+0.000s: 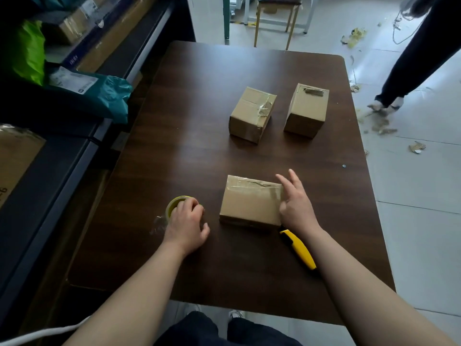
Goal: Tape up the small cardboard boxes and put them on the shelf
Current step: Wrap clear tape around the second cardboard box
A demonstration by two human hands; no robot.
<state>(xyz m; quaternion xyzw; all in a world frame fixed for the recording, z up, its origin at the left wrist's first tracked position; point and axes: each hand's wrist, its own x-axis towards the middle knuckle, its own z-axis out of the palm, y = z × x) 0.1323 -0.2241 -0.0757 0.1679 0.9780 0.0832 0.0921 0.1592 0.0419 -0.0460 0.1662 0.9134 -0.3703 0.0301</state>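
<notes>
Table (189,151) centre lies bare — two boxes (252,113) beyond.

One camera only, worn on the head, looks forward and steeply down over the table (199,151) from its near edge. It sits close: both forearms enter from the bottom. From frame centre, the left hand (185,226) gripping the tape (174,203) lies at 7 o'clock, the right hand (295,208) at 4, the shelf (74,156) at 9 (the wide lens bows straight edges), the floor (411,196) at 3.

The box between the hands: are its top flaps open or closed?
Closed. The flaps of the nearest box lie flat, with wrinkled tape across the top's far edge.
</notes>
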